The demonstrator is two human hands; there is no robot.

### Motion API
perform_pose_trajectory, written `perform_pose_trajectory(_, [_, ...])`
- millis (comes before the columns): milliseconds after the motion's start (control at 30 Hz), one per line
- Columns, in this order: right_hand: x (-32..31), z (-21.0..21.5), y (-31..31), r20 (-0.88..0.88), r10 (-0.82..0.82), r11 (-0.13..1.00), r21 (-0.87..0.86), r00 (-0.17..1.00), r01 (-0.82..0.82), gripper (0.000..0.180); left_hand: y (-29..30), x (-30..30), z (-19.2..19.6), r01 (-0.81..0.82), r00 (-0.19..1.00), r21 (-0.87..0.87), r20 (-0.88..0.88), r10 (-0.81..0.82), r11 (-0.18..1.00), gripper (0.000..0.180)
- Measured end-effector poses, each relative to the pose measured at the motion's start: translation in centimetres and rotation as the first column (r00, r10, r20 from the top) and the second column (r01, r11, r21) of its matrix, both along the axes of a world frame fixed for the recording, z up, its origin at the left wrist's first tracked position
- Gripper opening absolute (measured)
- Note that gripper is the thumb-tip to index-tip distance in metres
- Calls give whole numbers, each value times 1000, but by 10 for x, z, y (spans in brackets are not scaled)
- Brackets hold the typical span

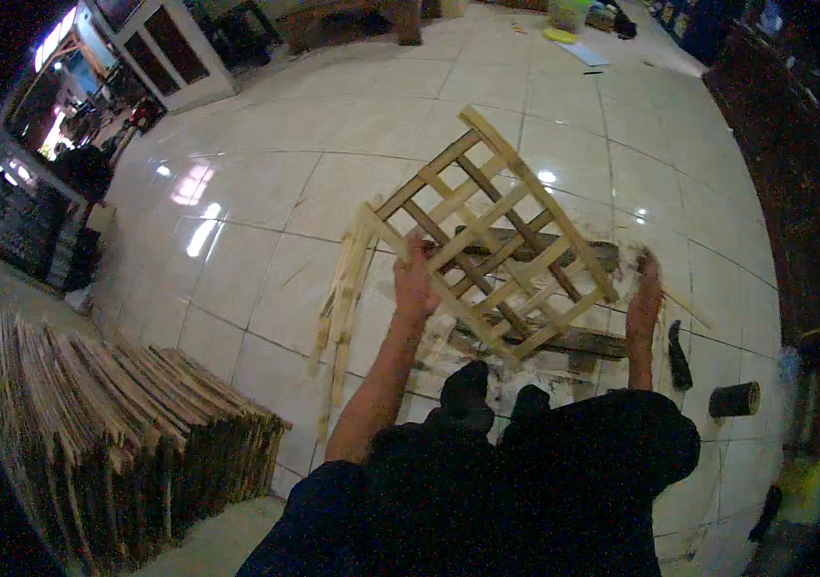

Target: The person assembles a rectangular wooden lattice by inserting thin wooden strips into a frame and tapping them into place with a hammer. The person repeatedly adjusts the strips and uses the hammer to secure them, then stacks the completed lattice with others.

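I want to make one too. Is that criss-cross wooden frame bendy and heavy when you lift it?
Probably stiff: the lattice frame keeps its square shape while tilted in the air. Likely light for its size, since it is thin slats with open gaps and the left hand grips just one edge. It won't roll, being flat, though the thin slats might snap if dropped.

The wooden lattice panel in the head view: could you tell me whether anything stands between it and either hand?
Nothing visible does. The left hand already grips the lattice panel at its lower left edge. The right hand is raised beside its lower right corner; whether it touches cannot be told. Loose slats lie on the floor below.
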State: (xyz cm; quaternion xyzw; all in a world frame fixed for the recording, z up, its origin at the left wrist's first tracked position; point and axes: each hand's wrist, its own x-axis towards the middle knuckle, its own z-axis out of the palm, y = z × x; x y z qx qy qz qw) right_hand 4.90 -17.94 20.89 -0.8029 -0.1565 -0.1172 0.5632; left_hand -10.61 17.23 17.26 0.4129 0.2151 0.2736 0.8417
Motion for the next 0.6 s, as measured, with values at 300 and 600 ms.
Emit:
perform_pose_trajectory(300, [-25, 54, 43, -402, 408, 880, -66, 820, -470, 32, 9, -3, 1, -99, 992, -58, -90, 94, 993, 48])
perform_pose_trajectory(600, [-46, 152, 128, 756, 498, 791, -596, 424, 134, 28, -86, 23, 182, -235, 910, 218, 393, 135, 947, 69])
